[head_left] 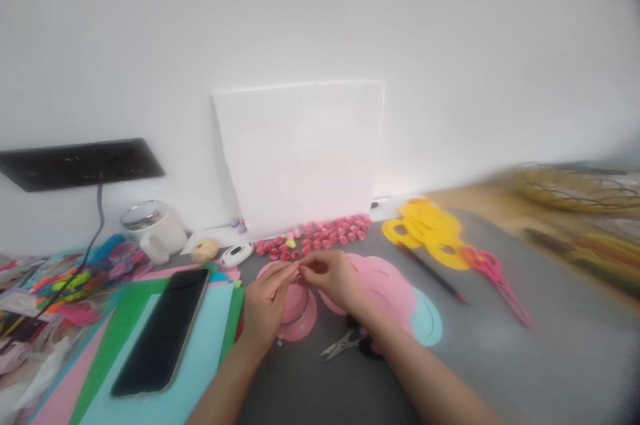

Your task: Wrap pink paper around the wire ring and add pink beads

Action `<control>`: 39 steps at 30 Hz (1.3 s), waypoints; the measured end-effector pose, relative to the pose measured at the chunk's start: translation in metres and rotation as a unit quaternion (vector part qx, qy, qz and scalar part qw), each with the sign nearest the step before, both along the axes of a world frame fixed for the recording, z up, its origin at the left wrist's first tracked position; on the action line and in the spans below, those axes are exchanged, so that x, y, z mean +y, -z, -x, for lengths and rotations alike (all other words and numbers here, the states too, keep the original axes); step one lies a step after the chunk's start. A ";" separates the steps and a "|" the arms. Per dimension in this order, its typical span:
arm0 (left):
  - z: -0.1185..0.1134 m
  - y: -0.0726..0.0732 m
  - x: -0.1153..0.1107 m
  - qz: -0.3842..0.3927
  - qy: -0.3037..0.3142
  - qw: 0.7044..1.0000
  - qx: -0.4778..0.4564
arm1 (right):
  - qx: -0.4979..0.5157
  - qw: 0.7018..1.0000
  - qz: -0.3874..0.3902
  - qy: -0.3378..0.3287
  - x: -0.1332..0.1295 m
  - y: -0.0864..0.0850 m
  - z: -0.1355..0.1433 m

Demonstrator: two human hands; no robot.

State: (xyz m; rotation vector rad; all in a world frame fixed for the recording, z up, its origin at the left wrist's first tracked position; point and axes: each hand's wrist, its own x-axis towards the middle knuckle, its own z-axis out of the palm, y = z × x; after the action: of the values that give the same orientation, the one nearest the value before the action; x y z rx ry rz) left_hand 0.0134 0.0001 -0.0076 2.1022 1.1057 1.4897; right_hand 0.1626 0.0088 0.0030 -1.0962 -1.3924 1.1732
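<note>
The left hand [265, 295] and right hand [331, 278] meet fingertip to fingertip, pinched narrow over a pink paper disc [291, 307] — presumably for fine control, though I cannot tell what they grip. Red rolls [327, 234] sit at one o'clock from them, small scissors [343, 344] at five, probably for easy reach.

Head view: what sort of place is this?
Probably a craft table, judging by the pink cutouts, the pink scissors and the coloured paper; whether at home or in a workshop, I can't tell.

Bare, slender forearms [413, 357] end in bare fingers [281, 273].
</note>
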 end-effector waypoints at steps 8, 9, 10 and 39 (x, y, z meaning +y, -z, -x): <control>0.002 0.003 0.002 0.012 -0.007 1.000 0.002 | 0.011 1.000 0.002 -0.015 0.001 -0.001 0.000; 0.002 0.003 0.002 0.015 -0.008 1.000 0.003 | 0.010 1.000 0.002 -0.017 0.001 -0.001 -0.001; 0.002 0.003 0.002 0.016 -0.010 1.000 0.002 | 0.010 1.000 0.003 -0.020 0.001 -0.001 -0.001; 0.006 0.009 0.005 0.003 0.018 0.999 0.026 | -0.148 0.984 -0.094 -0.040 0.002 0.005 -0.005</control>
State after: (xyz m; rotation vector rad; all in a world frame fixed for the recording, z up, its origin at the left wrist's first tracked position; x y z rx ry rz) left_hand 0.0073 0.0052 -0.0167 2.1561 1.0819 1.4217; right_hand 0.1671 0.0110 -0.0015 -1.1200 -1.7528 0.9378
